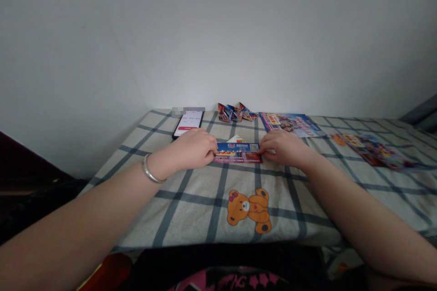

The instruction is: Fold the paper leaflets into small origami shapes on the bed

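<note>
A folded printed flyer (238, 152), blue on top and red along its near edge, lies on the checked cloth. My left hand (193, 149) pinches its left end with curled fingers; a silver bangle sits on that wrist. My right hand (282, 147) pinches its right end, fingers pressed together. A small white paper corner (235, 138) shows just behind the flyer.
A phone (188, 123) with a lit screen lies behind my left hand. Folded paper shapes (236, 112) sit at the back by the wall. Two flat flyers (291, 123) (373, 150) lie to the right. A bear print (250, 209) marks the cloth (191, 204) near me.
</note>
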`<act>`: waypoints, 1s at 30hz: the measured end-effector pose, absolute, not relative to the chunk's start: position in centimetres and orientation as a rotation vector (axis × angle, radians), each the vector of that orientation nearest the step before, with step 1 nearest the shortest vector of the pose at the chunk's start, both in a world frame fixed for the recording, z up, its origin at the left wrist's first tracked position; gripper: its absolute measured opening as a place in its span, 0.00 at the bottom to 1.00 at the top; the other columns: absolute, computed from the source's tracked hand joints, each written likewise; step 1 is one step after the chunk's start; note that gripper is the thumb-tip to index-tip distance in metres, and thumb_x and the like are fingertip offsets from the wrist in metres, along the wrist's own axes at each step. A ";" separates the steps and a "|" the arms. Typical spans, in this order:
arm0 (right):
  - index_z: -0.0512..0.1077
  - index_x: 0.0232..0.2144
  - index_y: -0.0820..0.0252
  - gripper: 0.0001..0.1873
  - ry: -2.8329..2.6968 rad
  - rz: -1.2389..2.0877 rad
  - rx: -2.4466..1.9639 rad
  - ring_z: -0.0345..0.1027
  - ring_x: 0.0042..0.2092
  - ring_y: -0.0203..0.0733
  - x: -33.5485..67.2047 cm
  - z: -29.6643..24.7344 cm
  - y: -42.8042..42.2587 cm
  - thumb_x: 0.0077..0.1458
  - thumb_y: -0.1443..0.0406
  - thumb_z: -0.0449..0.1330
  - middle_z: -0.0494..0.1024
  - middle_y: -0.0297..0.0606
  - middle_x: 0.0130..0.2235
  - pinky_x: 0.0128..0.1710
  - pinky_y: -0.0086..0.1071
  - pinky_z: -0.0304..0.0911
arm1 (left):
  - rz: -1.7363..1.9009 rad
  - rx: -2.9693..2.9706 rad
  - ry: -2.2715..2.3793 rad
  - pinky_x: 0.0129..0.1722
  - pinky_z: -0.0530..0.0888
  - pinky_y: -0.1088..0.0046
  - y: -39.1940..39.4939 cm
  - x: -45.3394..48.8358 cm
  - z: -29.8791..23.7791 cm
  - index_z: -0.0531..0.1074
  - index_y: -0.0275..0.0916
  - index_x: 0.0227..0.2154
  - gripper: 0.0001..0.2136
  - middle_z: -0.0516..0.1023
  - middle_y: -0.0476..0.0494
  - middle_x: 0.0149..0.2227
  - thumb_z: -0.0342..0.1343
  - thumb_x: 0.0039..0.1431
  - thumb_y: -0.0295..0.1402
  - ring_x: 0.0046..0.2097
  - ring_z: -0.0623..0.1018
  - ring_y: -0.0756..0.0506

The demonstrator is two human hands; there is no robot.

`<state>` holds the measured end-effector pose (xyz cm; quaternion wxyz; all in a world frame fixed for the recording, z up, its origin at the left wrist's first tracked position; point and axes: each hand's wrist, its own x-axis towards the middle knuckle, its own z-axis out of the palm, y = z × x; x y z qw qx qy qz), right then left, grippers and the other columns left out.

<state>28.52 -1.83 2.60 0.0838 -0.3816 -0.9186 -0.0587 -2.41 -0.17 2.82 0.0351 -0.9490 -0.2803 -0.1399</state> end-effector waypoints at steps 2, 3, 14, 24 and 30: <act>0.81 0.33 0.53 0.12 -2.752 -0.175 -1.147 0.73 0.41 0.44 28.6 2.7 -1.8 0.51 0.70 0.59 0.81 0.36 0.38 0.45 0.38 0.64 | -0.351 -2.930 -0.848 0.44 0.70 0.66 -0.1 -2.5 2.9 0.79 0.43 0.29 0.10 0.80 0.47 0.34 0.51 0.56 0.29 0.36 0.76 0.47; 0.81 0.33 0.53 0.12 -2.757 -0.175 -1.152 0.73 0.41 0.44 28.6 2.7 -1.8 0.51 0.70 0.59 0.82 0.36 0.38 0.45 0.38 0.64 | -0.325 -2.935 -0.847 0.45 0.70 0.66 -0.1 -2.5 2.9 0.79 0.42 0.30 0.11 0.80 0.47 0.34 0.51 0.56 0.29 0.37 0.76 0.46; 0.79 0.33 0.55 0.12 -2.755 -0.201 -1.337 0.74 0.43 0.45 28.8 3.1 -2.0 0.51 0.71 0.57 0.82 0.35 0.39 0.46 0.37 0.64 | -0.283 -2.974 -0.863 0.46 0.71 0.67 -0.1 -2.6 3.1 0.79 0.41 0.31 0.11 0.81 0.46 0.36 0.50 0.57 0.28 0.38 0.78 0.46; 0.77 0.44 0.52 0.12 -2.555 -0.237 -1.385 0.73 0.45 0.44 27.4 1.2 -1.9 0.61 0.62 0.56 0.79 0.38 0.44 0.40 0.34 0.67 | -0.306 -2.978 -0.895 0.45 0.72 0.68 -0.2 -2.8 3.5 0.80 0.41 0.32 0.11 0.82 0.46 0.39 0.50 0.55 0.29 0.40 0.79 0.46; 0.77 0.44 0.54 0.12 -2.521 -0.193 -1.393 0.73 0.44 0.46 27.7 0.7 -1.5 0.61 0.59 0.57 0.78 0.40 0.44 0.42 0.37 0.69 | -0.280 -2.934 -0.925 0.40 0.73 0.70 -0.3 -2.9 3.4 0.79 0.39 0.30 0.11 0.81 0.46 0.35 0.49 0.55 0.29 0.37 0.78 0.47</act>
